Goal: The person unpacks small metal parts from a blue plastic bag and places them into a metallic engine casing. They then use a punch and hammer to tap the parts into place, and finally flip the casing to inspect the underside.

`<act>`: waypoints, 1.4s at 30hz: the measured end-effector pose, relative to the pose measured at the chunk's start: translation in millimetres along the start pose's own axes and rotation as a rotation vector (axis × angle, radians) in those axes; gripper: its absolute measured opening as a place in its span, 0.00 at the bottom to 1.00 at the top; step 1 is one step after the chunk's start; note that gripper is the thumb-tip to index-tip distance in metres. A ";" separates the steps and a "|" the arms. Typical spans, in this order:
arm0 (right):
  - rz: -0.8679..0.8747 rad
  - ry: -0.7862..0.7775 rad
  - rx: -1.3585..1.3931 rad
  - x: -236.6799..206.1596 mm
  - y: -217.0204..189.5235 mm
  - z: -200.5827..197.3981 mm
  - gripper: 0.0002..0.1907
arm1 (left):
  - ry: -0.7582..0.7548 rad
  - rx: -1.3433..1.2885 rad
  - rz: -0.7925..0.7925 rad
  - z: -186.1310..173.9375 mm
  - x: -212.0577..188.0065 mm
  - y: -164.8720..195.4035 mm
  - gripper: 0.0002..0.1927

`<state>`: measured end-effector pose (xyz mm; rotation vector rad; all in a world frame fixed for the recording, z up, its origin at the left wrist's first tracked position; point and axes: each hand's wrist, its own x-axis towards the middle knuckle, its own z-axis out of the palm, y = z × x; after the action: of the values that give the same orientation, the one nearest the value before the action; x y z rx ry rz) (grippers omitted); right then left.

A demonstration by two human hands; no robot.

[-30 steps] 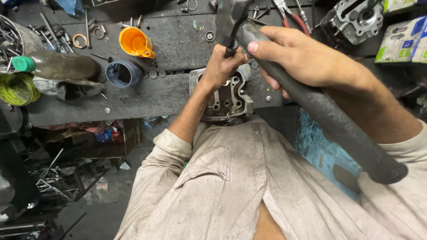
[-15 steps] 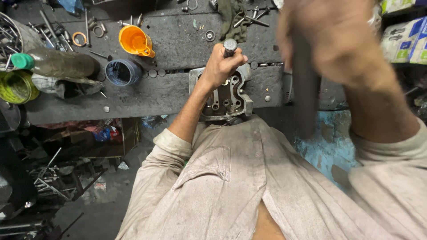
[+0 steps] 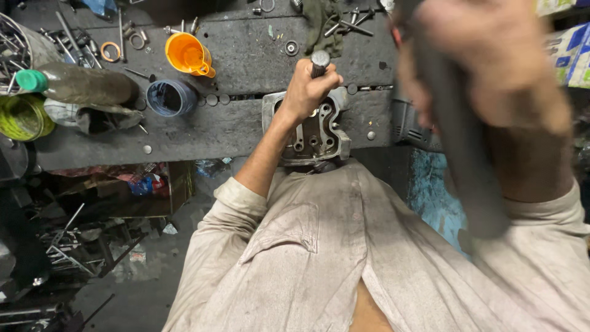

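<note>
My right hand (image 3: pixel 491 67) is a blur — its fingers wrap a dark hammer handle (image 3: pixel 461 147), head out of view. My left hand (image 3: pixel 310 86) fists a steel punch (image 3: pixel 320 60) upright on the cylinder head (image 3: pixel 313 132) at the workbench's (image 3: pixel 203 132) near edge.

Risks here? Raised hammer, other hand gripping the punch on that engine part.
1. The left hand wraps the metal punch just under its struck end; a glancing blow from the hammer handle side could hit the knuckles.
2. The right hand is motion-blurred, so aim looks hard to control.
3. The engine part sits at the workbench edge, with no clamp visible; it may shift.
</note>
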<state>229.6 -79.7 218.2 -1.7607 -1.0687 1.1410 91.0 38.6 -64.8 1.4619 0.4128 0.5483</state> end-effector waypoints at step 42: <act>0.211 -0.242 0.225 22.3 38.1 26.0 0.17 | 0.114 -0.028 0.002 3.4 -5.2 5.9 0.19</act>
<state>219.7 -68.6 169.2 -1.6132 -0.8653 1.5730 88.1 33.0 -59.0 1.4088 0.4910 0.6387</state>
